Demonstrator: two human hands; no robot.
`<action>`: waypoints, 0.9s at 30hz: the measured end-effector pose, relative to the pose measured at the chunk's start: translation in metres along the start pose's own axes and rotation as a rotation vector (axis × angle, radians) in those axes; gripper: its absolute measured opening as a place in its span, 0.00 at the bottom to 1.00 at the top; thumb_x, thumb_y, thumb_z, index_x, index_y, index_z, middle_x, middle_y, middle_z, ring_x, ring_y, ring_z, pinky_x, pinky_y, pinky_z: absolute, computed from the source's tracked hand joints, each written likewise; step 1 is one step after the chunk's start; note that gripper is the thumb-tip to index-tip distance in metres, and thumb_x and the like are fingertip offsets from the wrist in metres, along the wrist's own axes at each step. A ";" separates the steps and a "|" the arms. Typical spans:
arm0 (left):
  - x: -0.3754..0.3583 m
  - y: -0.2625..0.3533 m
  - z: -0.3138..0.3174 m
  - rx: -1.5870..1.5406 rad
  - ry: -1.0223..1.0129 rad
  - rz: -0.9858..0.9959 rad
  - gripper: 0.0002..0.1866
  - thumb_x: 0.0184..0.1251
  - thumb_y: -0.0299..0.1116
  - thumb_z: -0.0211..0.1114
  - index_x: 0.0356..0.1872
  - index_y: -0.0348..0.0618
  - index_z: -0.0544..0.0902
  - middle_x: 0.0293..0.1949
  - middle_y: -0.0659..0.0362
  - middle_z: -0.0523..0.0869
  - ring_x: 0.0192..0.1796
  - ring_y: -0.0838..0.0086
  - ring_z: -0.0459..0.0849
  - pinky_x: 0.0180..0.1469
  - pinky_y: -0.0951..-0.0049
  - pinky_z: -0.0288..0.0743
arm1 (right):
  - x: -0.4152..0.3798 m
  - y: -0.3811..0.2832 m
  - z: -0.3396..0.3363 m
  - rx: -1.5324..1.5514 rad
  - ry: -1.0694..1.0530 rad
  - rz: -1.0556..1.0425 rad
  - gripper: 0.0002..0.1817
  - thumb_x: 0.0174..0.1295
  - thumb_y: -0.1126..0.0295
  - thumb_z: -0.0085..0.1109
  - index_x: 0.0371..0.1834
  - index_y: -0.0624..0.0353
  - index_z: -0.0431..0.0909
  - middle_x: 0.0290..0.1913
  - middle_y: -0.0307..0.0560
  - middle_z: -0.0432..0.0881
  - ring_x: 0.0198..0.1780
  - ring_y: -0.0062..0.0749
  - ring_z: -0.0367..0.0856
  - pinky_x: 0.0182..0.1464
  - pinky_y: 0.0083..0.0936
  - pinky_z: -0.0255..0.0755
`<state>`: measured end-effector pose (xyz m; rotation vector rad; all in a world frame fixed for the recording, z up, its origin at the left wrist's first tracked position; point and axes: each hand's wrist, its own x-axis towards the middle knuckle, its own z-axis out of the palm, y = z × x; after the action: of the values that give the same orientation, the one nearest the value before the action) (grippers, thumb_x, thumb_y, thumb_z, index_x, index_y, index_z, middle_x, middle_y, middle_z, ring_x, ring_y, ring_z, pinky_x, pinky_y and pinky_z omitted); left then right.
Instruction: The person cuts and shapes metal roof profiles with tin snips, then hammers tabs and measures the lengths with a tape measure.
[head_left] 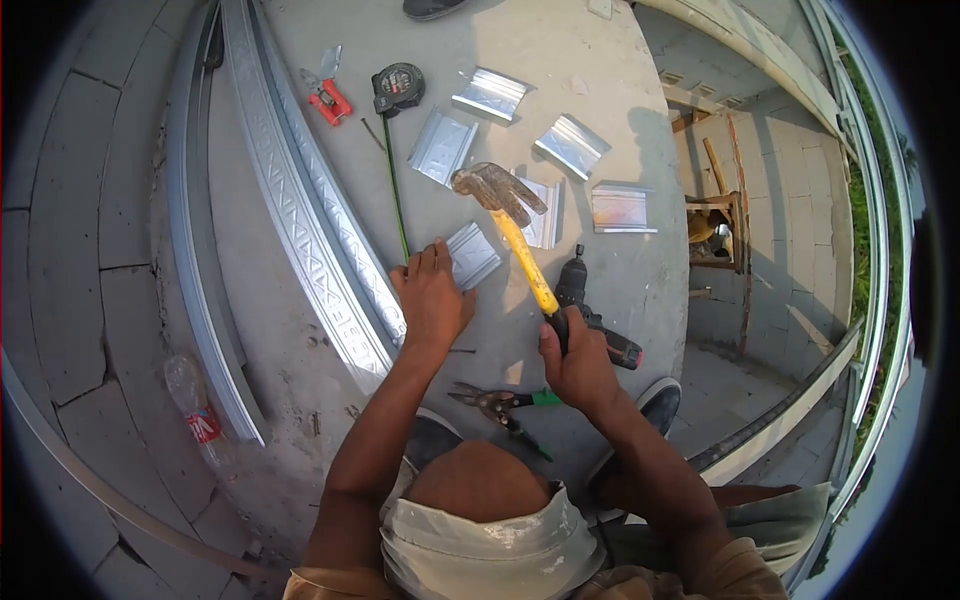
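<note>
My right hand [582, 365] is wrapped around the black grip of a claw hammer [524, 260]. Its yellow shaft points up and away, and its rusty head is raised over the short metal pieces. My left hand [432, 300] holds a short cut piece of metal channel [472, 256] against the concrete, fingers at its left edge. Several similar pieces lie beyond, including one metal piece [443, 146] and another metal piece [622, 208]. A cordless drill [574, 282] lies beside my right hand, partly hidden by it. Tin snips [497, 402] rest near my feet, jaws apart.
Long metal channels [290, 190] run along the left. A tape measure [398, 88] with its blade out and a red-handled tool [328, 102] lie farther off. A plastic bottle [195, 405] is at lower left. The concrete slab's edge [686, 290] drops away at right.
</note>
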<state>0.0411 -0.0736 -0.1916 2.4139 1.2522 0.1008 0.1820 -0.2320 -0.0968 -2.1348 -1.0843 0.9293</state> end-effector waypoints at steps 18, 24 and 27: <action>0.012 -0.011 0.008 -0.093 0.123 -0.075 0.45 0.45 0.43 0.80 0.66 0.30 0.76 0.61 0.45 0.81 0.63 0.53 0.77 0.66 0.52 0.62 | -0.034 0.023 -0.005 0.081 0.098 0.017 0.15 0.77 0.62 0.52 0.47 0.67 0.72 0.28 0.66 0.82 0.33 0.68 0.82 0.35 0.50 0.73; 0.011 -0.011 0.012 -0.059 0.137 -0.058 0.45 0.45 0.43 0.80 0.66 0.31 0.76 0.61 0.45 0.81 0.64 0.53 0.76 0.66 0.52 0.63 | -0.023 0.045 0.029 -0.119 -0.002 0.105 0.16 0.76 0.62 0.54 0.44 0.67 0.70 0.26 0.69 0.80 0.30 0.71 0.80 0.32 0.57 0.70; 0.010 -0.011 0.013 -0.057 0.163 -0.041 0.45 0.45 0.43 0.80 0.66 0.29 0.76 0.61 0.44 0.81 0.64 0.53 0.75 0.66 0.52 0.64 | -0.030 0.031 0.025 0.004 0.027 0.094 0.17 0.76 0.61 0.53 0.43 0.67 0.70 0.27 0.71 0.80 0.30 0.73 0.80 0.31 0.59 0.69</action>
<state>0.0415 -0.0646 -0.2093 2.3695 1.3501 0.3224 0.1637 -0.2687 -0.1252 -2.2045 -0.9753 0.9411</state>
